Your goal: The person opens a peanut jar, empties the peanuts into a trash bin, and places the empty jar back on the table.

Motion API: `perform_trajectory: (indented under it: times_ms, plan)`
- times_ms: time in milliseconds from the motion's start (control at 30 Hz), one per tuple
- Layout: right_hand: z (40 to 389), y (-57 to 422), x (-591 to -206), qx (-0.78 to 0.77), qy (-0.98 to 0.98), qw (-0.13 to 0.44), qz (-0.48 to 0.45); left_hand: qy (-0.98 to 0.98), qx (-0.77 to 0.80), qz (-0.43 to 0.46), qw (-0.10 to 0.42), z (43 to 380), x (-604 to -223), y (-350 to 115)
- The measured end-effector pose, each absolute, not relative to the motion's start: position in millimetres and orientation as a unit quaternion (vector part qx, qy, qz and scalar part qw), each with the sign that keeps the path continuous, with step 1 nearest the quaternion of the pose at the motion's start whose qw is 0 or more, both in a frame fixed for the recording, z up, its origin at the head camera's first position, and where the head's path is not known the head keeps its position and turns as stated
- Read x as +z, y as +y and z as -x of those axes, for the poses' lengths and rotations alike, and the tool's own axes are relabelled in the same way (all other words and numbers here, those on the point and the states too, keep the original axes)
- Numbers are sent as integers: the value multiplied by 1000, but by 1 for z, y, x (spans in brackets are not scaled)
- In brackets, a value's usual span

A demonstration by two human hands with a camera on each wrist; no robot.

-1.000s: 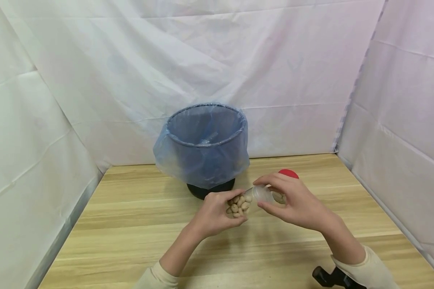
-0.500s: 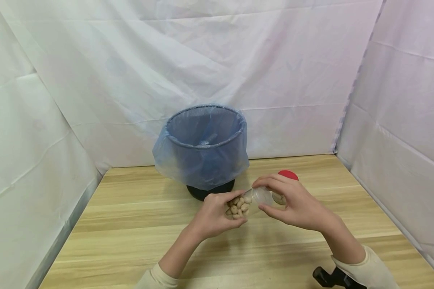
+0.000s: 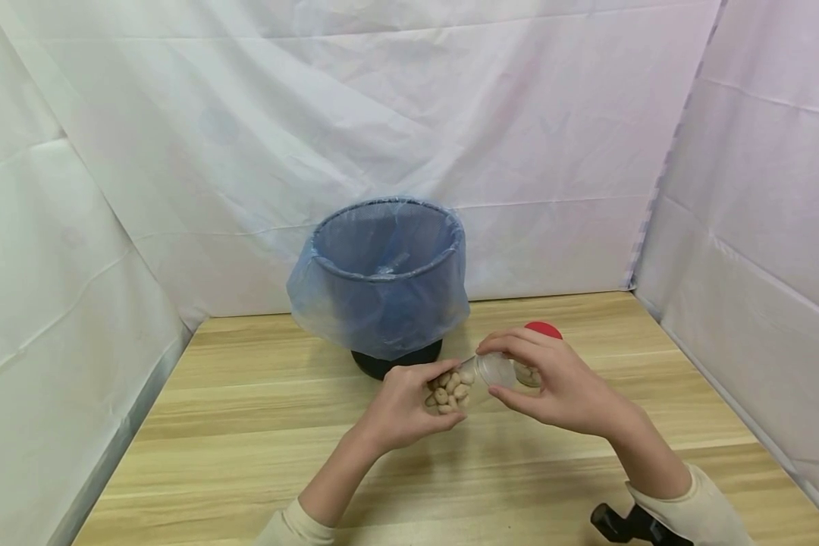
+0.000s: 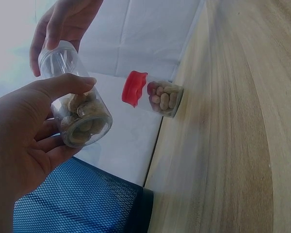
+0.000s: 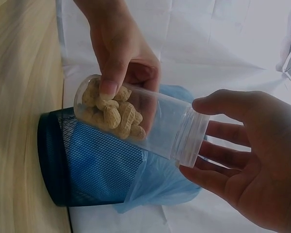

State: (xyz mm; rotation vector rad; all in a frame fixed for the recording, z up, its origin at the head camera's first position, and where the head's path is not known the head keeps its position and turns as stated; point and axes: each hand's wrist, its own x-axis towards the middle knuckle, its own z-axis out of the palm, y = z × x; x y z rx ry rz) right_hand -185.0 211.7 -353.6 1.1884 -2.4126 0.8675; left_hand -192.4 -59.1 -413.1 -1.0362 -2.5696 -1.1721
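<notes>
Fingers [image 4: 53, 144] of the left hand [image 3: 401, 408] are curled round the body of a clear jar [image 5: 161, 119], parted only by its width, while those of the right hand [image 3: 553, 379] are spread in a pinch about the far end. One hand at each end probably serves to steady the body while the neck is worked; whether that end is a see-through lid or bare threads I cannot tell. The jar is tilted, aloft above the middle of the tabletop [image 3: 246, 440], and its peanuts [image 5: 119, 114] lie gathered toward the base, presumably because that end is lower.

Near the tabletop's back edge, slightly left of its middle, stands a mesh bin [image 5: 94, 162] with a blue liner [image 3: 378, 315] folded over the rim, likely to hold it in place. Beyond the right hand, on the tabletop's right half and well short of its right edge, a second jar [image 4: 165, 101] of peanuts stands upright under a red lid [image 4: 134, 89]. No brand, label or readable writing shows on either jar or the bin.
</notes>
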Motion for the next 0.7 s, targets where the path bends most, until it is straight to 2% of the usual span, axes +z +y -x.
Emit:
perform_trajectory:
  times_ms: [700]
  plan:
    - [184, 212, -354, 311, -839, 135, -426, -850, -390, 347, 68, 193, -414, -59]
